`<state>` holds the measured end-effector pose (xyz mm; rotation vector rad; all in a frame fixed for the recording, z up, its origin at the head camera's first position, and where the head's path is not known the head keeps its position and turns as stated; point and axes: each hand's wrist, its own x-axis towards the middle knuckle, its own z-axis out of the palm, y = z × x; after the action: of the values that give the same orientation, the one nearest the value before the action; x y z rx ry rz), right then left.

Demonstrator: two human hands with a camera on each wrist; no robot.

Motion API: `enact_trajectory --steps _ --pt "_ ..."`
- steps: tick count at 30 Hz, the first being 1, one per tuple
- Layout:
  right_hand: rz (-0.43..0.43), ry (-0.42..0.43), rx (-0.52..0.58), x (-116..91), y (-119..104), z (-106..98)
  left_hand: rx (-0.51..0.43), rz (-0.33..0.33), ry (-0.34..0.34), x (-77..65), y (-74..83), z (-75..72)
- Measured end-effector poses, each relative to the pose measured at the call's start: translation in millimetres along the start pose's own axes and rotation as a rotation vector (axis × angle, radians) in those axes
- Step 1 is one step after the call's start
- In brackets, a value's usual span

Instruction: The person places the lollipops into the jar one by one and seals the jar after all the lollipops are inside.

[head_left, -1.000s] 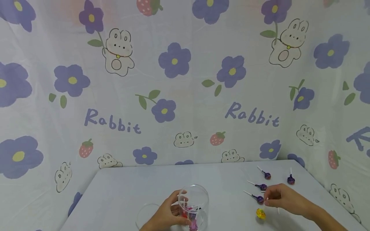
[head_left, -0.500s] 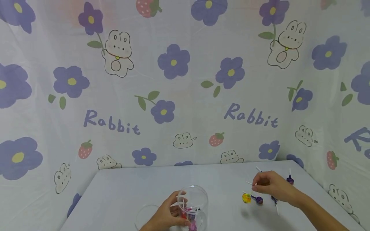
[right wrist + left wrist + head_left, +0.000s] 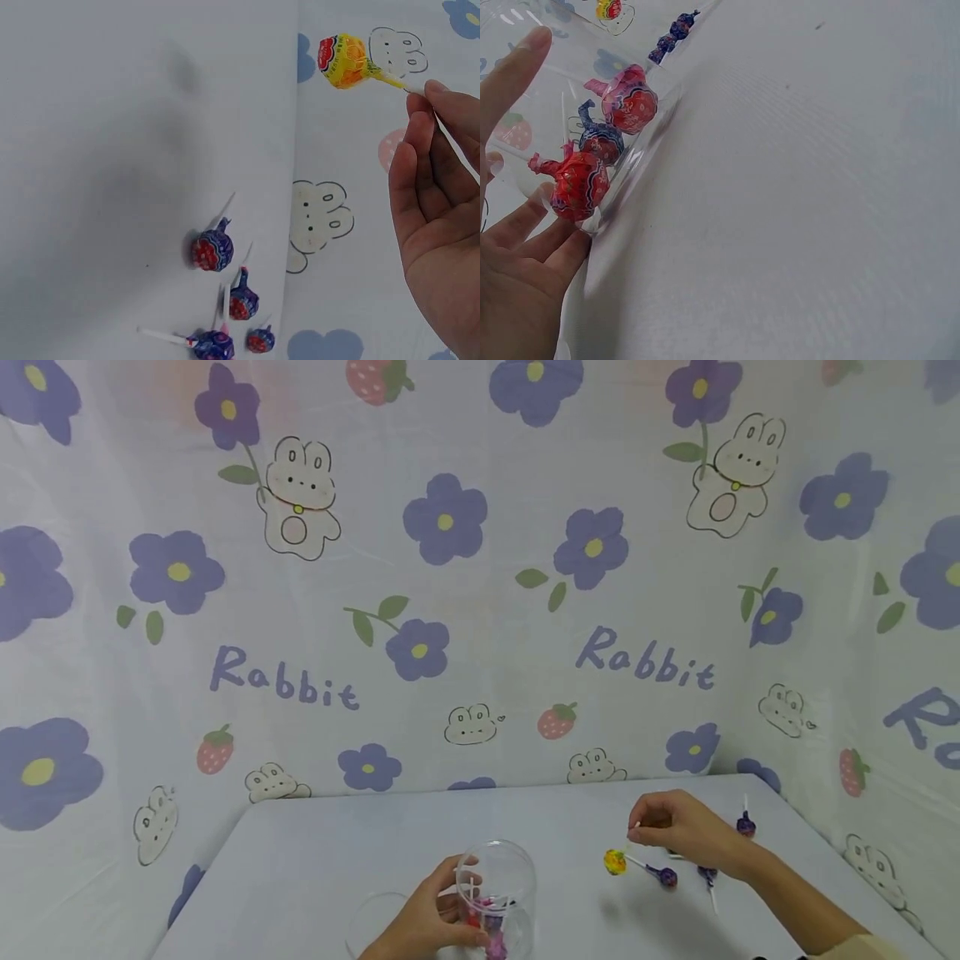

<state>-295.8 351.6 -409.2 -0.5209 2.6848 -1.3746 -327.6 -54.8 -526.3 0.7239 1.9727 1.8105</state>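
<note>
My left hand grips a clear plastic jar near the table's front, thumb and fingers on opposite sides of its wall. Inside the jar, in the left wrist view, lie a pink lollipop, a blue one and a red lollipop. My right hand pinches the white stick of a yellow lollipop between thumb and fingertips. Its wrapped head hangs above the table, right of the jar, with a shadow below. Beneath and beside that hand lie purple lollipops, one of them a purple lollipop in front.
Another purple lollipop lies at the table's back right. A clear round lid rests left of the jar, partly behind the left hand. Behind the white table hangs a curtain printed with flowers and rabbits.
My right hand has lifted the yellow lollipop off the table and carried it left toward the jar. My left hand and the jar have stayed in place.
</note>
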Motion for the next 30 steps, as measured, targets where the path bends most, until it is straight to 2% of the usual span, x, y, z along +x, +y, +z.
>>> enact_trajectory --steps 9,15,17,22,30 --pt "-0.050 -0.016 0.023 11 -8 6 0.009 -0.010 -0.003 -0.5 3.9 0.3" --pt "-0.099 -0.034 0.047 23 -23 16 0.009 -0.003 -0.006 -0.5 2.9 -1.0" --pt "-0.105 -0.033 0.050 27 -29 20 0.002 -0.018 -0.001 -0.8 2.1 -1.1" --pt "-0.113 -0.025 0.022 37 -41 28 -0.015 -0.044 0.008 -1.4 1.8 -1.5" --pt "-0.162 -0.032 -0.028 50 -61 37 0.013 -0.035 0.017 1.0 1.1 -0.7"
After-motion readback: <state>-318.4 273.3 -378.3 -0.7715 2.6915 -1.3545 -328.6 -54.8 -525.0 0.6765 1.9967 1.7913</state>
